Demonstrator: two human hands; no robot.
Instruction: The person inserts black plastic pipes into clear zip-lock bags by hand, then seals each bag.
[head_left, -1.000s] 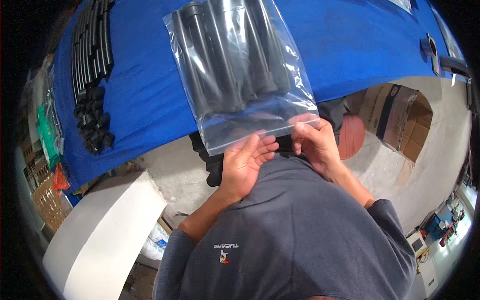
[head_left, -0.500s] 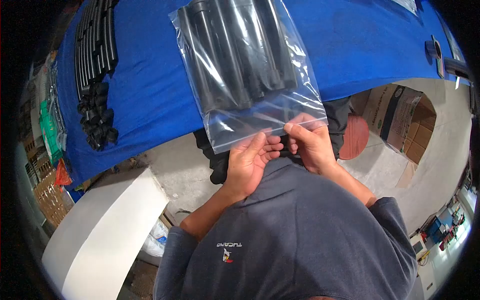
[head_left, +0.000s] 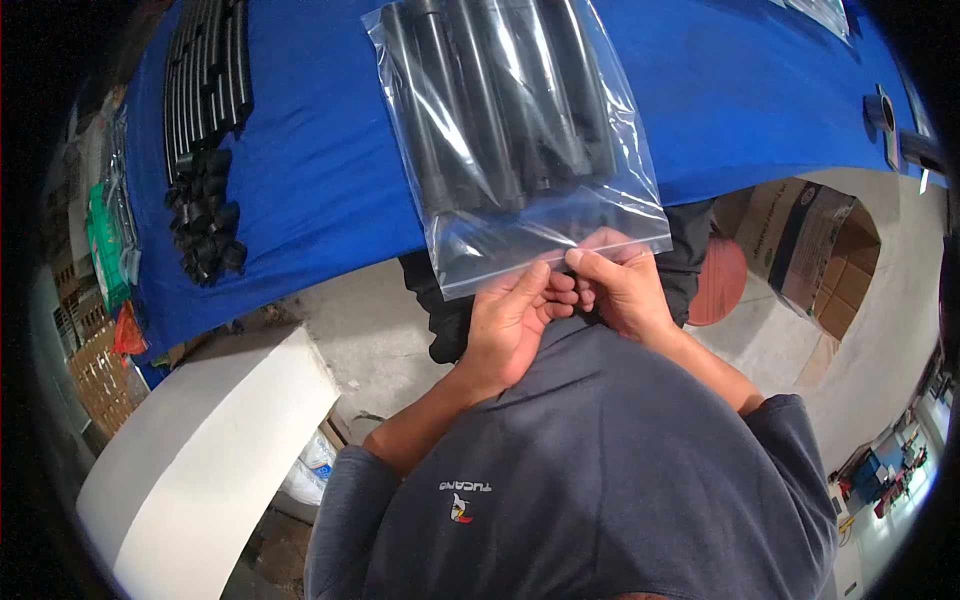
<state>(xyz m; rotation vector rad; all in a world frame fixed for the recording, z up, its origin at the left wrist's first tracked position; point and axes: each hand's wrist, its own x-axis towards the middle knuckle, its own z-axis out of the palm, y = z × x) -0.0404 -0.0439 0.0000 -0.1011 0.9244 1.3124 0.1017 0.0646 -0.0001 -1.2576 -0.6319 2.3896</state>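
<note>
A clear plastic zip bag lies on the blue cloth, its near end hanging over the table edge towards me. Inside it are several black tubes side by side. My left hand pinches the bag's near edge between thumb and fingers, left of its middle. Close beside it, my right hand grips the same edge, thumb on top. Some fingers of both hands are hidden beneath the plastic.
More black tubes lie at the table's left, with a pile of short black fittings below them. Black parts rest at the right edge. A red stool and an open cardboard box stand beneath. A white curved panel is at lower left.
My left hand has moved right along the bag's edge, closer to my right hand, and its fingers have curled in. The whole view has shifted slightly.
</note>
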